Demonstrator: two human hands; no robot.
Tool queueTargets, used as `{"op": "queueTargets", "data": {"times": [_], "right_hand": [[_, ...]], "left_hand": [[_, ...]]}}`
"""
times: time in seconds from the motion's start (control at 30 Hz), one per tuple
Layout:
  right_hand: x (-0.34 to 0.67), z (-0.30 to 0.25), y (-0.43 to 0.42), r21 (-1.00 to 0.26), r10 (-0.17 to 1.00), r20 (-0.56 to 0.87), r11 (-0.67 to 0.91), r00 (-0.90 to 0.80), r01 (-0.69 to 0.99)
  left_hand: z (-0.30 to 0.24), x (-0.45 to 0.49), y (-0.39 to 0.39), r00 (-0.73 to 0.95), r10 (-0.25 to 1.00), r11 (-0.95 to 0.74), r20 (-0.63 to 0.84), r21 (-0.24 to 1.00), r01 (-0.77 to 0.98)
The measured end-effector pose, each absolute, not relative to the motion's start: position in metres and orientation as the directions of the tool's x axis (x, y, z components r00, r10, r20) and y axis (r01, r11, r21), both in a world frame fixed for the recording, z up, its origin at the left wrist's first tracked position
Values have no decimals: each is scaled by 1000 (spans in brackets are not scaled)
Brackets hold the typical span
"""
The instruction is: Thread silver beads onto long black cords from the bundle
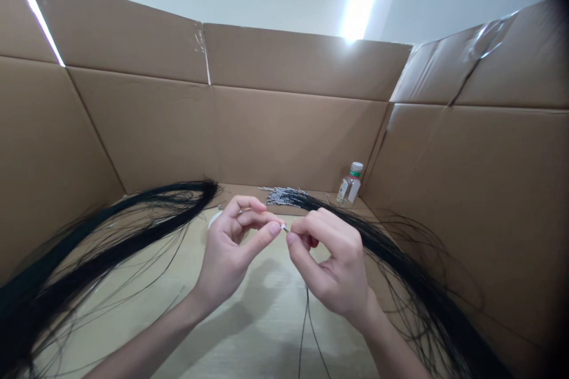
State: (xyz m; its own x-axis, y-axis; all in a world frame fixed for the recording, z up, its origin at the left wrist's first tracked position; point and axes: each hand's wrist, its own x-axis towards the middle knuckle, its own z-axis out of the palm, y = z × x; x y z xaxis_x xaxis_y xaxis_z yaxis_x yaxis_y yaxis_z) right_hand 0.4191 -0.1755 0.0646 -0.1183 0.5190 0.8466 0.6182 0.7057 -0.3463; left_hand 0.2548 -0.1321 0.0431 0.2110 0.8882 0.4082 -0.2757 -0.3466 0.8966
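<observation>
Above the middle of the table, my left hand [240, 243] pinches a tiny white piece [283, 226] between thumb and forefinger; its exact kind is too small to make out. My right hand [331, 254] is closed close beside it, thumb and forefinger pinching a thin black cord [307, 308]. The cord's end meets the white piece between the two hands, and its two strands hang below my right hand. Behind the hands lies a bundle of black cords [400, 260] with silvery-white beaded ends [284, 196].
Another thick bundle of black cords [146, 237] curves along the left side. A small clear bottle [349, 186] with a white cap stands at the back right corner. Cardboard walls [297, 136] surround the pale table [249, 331]. A white round item [214, 219] is partly hidden behind my left hand.
</observation>
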Motion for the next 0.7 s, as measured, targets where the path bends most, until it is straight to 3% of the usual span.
{"op": "queueTargets", "data": {"times": [0.47, 0.7], "right_hand": [[420, 64, -175, -338, 516, 848, 703, -121, 625], [420, 64, -174, -337, 519, 846, 698, -123, 631]], "left_hand": [[42, 254, -130, 237, 880, -344, 413, 896, -282], [43, 251, -128, 323, 876, -250, 358, 910, -331]]}}
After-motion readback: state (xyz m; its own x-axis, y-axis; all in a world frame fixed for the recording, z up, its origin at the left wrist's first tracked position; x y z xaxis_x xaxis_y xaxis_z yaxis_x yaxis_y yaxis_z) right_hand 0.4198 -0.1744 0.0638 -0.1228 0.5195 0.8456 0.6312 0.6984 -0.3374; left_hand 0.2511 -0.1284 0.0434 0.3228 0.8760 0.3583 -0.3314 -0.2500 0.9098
